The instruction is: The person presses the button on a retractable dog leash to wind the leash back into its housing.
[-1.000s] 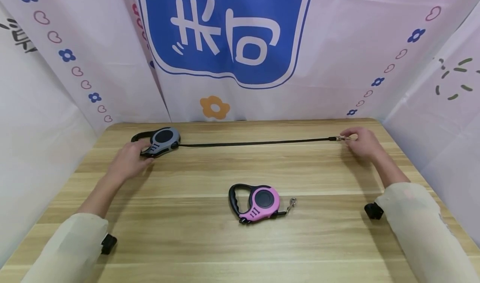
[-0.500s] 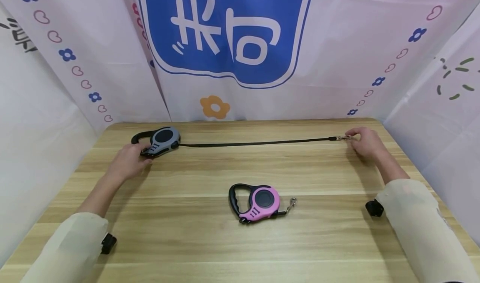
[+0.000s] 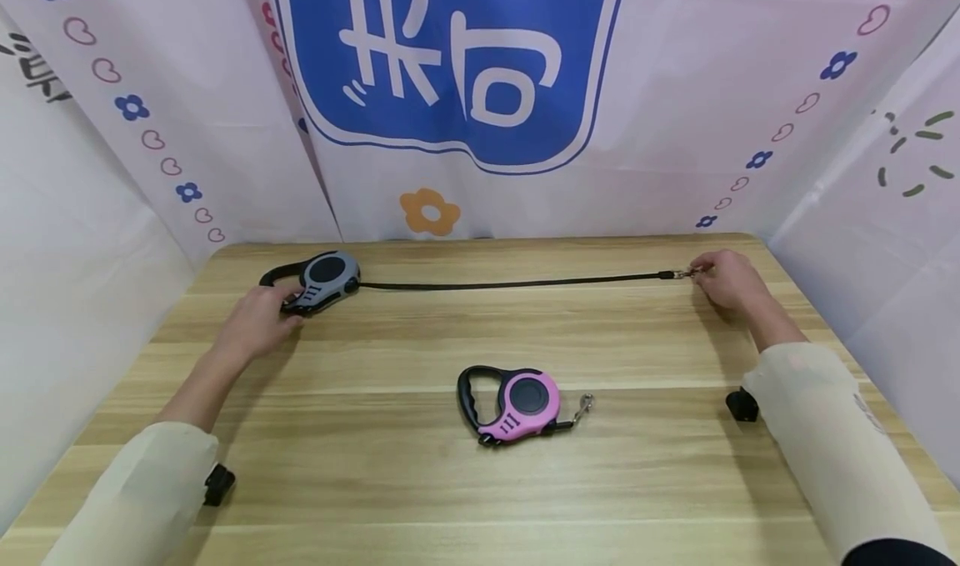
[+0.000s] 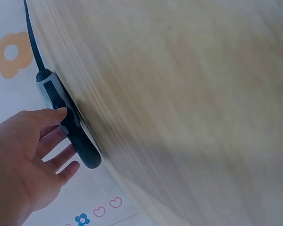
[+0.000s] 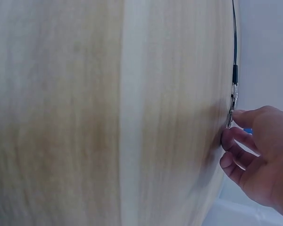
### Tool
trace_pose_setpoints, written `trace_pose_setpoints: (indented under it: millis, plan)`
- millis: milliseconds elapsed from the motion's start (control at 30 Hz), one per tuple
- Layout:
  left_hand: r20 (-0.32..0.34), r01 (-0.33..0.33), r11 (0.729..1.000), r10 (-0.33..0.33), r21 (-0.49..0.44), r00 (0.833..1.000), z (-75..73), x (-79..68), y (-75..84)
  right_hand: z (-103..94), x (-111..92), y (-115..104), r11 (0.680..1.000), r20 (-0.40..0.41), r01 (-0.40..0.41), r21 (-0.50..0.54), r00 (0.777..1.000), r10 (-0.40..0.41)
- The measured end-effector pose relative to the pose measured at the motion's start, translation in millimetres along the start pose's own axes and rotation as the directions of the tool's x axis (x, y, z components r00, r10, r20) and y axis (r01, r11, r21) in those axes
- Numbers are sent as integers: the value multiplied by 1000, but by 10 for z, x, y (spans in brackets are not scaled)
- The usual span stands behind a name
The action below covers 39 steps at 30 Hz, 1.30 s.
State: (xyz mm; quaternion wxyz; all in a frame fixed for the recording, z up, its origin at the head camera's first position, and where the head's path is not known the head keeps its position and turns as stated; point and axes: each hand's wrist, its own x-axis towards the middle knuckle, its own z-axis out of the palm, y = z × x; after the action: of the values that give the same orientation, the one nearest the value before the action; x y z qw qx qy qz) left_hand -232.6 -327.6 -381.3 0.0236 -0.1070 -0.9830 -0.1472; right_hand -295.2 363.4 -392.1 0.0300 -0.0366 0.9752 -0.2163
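Note:
A grey and black retractable dog leash (image 3: 327, 271) lies near the back left of the table. My left hand (image 3: 257, 323) holds its lower casing, and the left wrist view shows the thumb on the leash's black edge (image 4: 61, 101) with fingers behind. Its black cord (image 3: 510, 285) runs straight across to the right, ending in a metal snap clip (image 3: 682, 274). The far end of that clip is pinched between thumb and fingertips of my right hand (image 3: 729, 283); the fingers partly hide it. A pink and black retractable leash (image 3: 528, 403) rests nearer the front middle, untouched.
The wooden table (image 3: 360, 483) meets a printed white curtain (image 3: 675, 116) at the back, with white side sheets at left and right. The pink leash's short metal clip (image 3: 585, 405) points right. Small black devices (image 3: 742, 405) sit at both sleeves.
My right hand has shifted slightly to the right, its fingers now nearer the clip's far end. The left hand and both leashes have stayed in place. The head view has tilted a little.

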Motion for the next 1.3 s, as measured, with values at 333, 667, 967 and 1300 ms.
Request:
trace_pose_setpoints:
  millis: [333,667,967,1300]
  plan:
    - [6,6,1000,-6,-19,1000,-6,38,7,-18,2,4,999,25,-15,29,1000,14]
    - [51,30,998,-28,-48,998,-1,70,13,-92,-16,-14,997,135,56,57,989,-64]
    - [32,28,998,-26,-56,999,18,112,9,-121,-50,-4,995,157,74,66,984,-83]
    - [-23,-6,998,5,-67,1000,-1,110,53,-155,-123,74,994,119,66,83,990,-75]
